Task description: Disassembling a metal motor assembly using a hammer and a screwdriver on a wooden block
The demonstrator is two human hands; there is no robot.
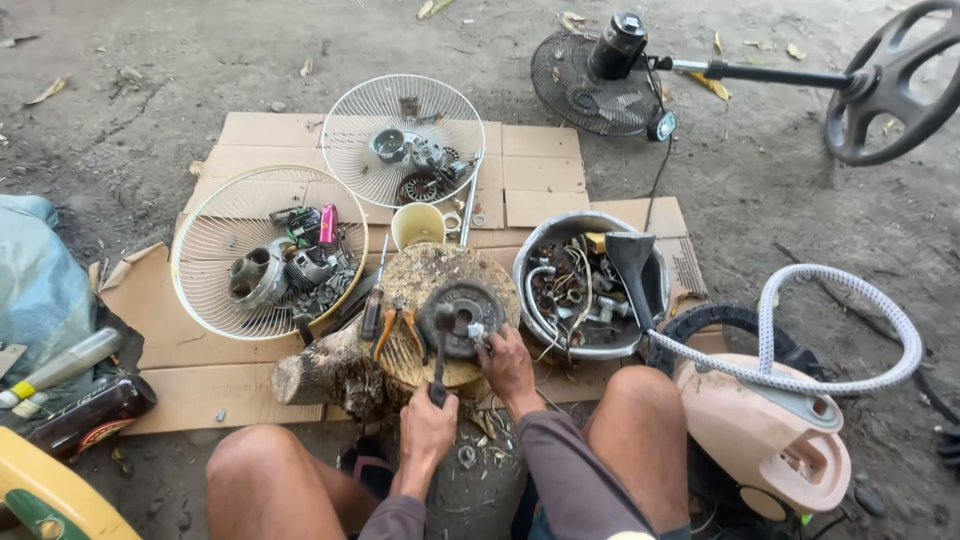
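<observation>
A round dark metal motor part (463, 308) lies on a tree stump (400, 345) between my knees. My left hand (427, 432) grips the handle of a hammer (441, 345) whose head rests by the part. My right hand (507, 362) holds a small metal piece (476, 333) against the part's right edge. Orange-handled pliers (398, 326) and a screwdriver (374, 305) lie on the stump to the left.
Two white fan grilles (200, 255) (350, 120) hold motor scraps on flattened cardboard (540, 170). A metal bowl (535, 250) of wires sits right of the stump, a yellow cup (417, 224) behind it. A pink vacuum cleaner (770, 430) with hose lies at right, a standing fan (610, 70) beyond.
</observation>
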